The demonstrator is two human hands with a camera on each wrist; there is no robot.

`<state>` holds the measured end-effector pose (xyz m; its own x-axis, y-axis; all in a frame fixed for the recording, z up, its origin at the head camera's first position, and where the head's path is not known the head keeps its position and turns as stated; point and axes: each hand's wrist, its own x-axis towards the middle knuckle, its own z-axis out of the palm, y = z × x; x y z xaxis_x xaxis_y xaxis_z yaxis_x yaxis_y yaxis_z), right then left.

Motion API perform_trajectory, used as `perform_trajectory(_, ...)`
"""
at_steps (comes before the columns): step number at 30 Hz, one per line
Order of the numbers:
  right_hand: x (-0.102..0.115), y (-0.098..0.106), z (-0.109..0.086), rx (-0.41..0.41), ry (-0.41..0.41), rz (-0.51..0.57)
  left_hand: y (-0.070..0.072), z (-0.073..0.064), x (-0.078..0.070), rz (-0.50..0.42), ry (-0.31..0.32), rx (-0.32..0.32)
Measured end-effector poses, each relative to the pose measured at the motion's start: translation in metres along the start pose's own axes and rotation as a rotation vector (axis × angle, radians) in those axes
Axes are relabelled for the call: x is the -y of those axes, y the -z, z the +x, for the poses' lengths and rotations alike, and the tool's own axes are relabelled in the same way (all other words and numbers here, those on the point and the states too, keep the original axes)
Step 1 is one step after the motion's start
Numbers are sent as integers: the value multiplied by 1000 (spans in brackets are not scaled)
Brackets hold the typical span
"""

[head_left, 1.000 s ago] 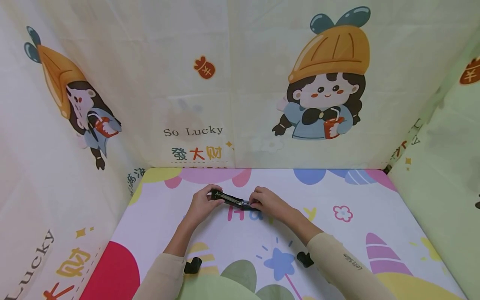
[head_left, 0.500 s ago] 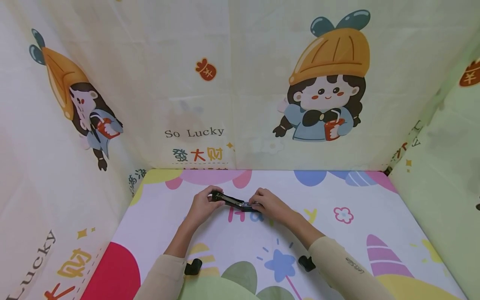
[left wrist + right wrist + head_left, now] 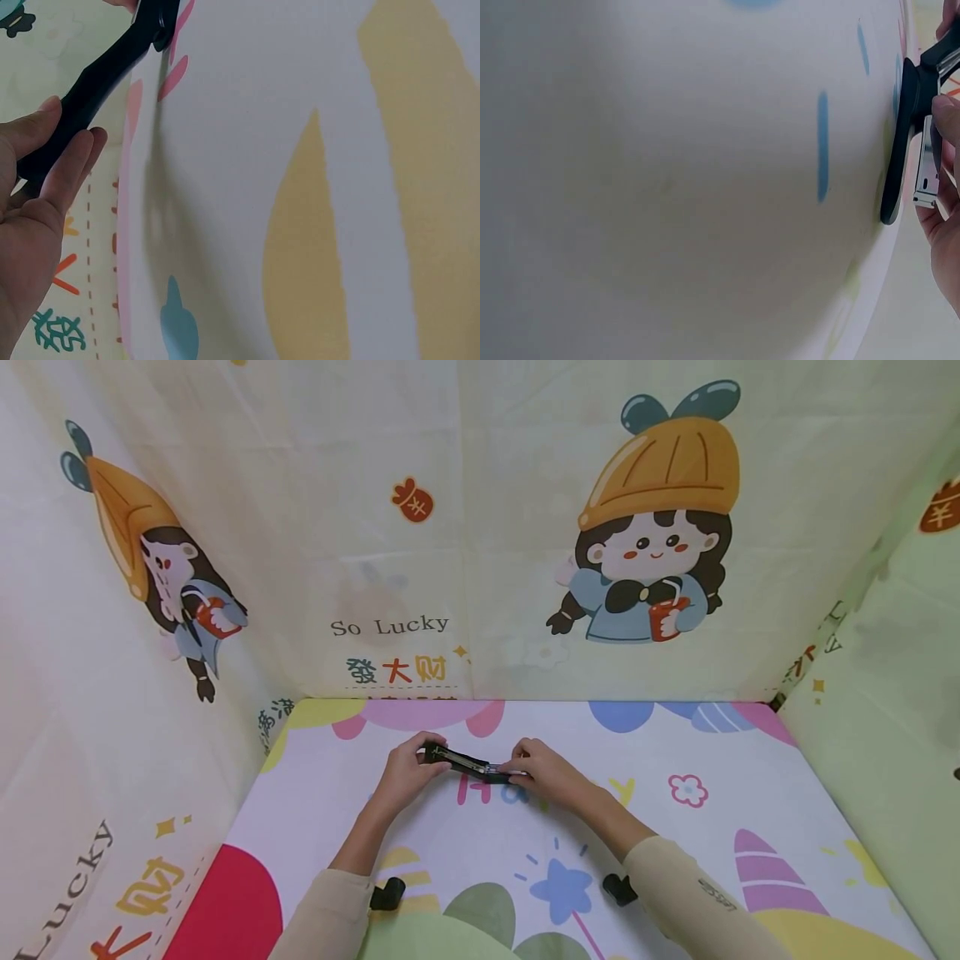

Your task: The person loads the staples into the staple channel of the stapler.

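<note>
The left hand (image 3: pixel 407 770) grips the far end of one arm of a black stapler (image 3: pixel 468 765), thumb on one side and fingers on the other. The right hand (image 3: pixel 551 774) pinches the stapler's silvery metal channel (image 3: pixel 927 166), which stands apart from the long black base (image 3: pixel 900 146). The stapler is unfolded into a shallow bend and spans the gap between the hands, its left end tilted upward, over the printed letters near the back of the desk (image 3: pixel 750 760); whether the base touches the surface is hard to tell.

Beige sleeves (image 3: pixel 326 912) cover both forearms, with small black blocks (image 3: pixel 387 894) beside the cuffs. Nearer the person, the desk's covering bears a blue star (image 3: pixel 561 891); a pink-outlined flower (image 3: pixel 687 791) lies off to the right. Behind rises a cream cloth (image 3: pixel 510 527) printed with a cartoon figure (image 3: pixel 656 539) in an orange hat.
</note>
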<state>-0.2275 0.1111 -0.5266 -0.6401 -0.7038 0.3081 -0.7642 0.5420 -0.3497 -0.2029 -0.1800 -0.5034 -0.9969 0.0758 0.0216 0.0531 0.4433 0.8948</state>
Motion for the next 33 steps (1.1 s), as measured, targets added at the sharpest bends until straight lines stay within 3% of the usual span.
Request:
perform_trajectory(12, -5, 3, -14, -43, -41, 5, -1, 1, 0, 20, 1, -7)
perform_trajectory(18, -9, 5, -20, -27, -88, 18, -1, 0, 0, 14, -1, -9)
perform_trajectory(33, -15, 9, -34, -61, -93, 14, -1, -1, -1, 45, -6, -21)
